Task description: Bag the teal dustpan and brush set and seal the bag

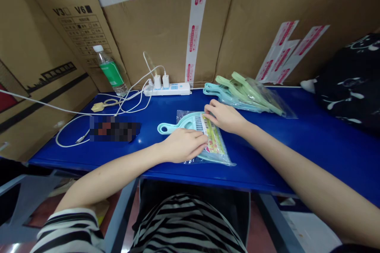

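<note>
A pale turquoise dustpan with a small brush (pixel 190 120), inside a clear plastic bag (pixel 228 162), lies flat on the blue table with its looped handle to the left. A yellow printed label card (pixel 218 142) shows over the brush bristles. My left hand (pixel 185 144) rests across the dustpan, its bent fingers closed at the card's left edge. At the far edge of the packet, my right hand (pixel 222 116) has curled fingers closed on the card's upper corner and the bag. Both sets of fingertips are partly hidden.
More bagged dustpans (pixel 246 93), green and turquoise, lie behind my right hand. A white power strip (pixel 169 89) with chargers and cables, a water bottle (pixel 111 72) and a blurred-out dark object (pixel 115 129) sit left. Cardboard (pixel 166 31) walls the back; a black patterned bag (pixel 350 83) stands right.
</note>
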`<state>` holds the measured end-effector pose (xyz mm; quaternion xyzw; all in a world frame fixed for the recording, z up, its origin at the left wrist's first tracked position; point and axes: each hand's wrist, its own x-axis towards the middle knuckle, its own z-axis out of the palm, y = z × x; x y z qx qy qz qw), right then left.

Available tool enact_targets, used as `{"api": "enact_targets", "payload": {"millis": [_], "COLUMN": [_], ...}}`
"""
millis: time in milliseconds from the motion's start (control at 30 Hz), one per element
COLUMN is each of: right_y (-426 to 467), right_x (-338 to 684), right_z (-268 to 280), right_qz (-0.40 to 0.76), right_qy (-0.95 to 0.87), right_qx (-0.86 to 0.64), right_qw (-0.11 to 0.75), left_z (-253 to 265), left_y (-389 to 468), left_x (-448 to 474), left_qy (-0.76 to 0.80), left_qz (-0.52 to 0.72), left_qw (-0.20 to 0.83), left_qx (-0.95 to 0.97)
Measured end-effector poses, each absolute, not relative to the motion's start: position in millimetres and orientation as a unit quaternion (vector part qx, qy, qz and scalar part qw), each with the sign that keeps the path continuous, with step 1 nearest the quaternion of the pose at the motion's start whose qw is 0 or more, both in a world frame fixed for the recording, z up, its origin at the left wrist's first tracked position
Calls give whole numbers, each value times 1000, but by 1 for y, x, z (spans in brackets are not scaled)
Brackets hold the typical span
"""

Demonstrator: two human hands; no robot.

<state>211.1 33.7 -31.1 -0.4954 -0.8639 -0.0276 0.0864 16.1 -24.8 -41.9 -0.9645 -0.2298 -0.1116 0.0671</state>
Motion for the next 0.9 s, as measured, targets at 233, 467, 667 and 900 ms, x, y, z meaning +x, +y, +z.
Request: {"api": "enact_targets", "payload": {"millis": [233, 467, 667, 900], "right_y": [43, 47, 29, 28], "right_x": [237, 257, 232, 232], "right_z": [-17, -16, -7, -8], "right_qz": [-3, 9, 31, 84], "right_qy": [-897, -868, -873, -851], "right_qx": [-439, -497, -487, -514], "right_qw": [49, -13, -19, -65], "left_z": [-41, -35, -35, -33], "left_y": [-25, -26, -27, -27], "left_x": [16, 16, 16, 16], "left_qy": [-240, -264, -273, -295], "left_qz": [-101, -81, -78, -77], "left_qw": [60, 20, 14, 7], "left_qx": [-963, -961, -959, -952]}}
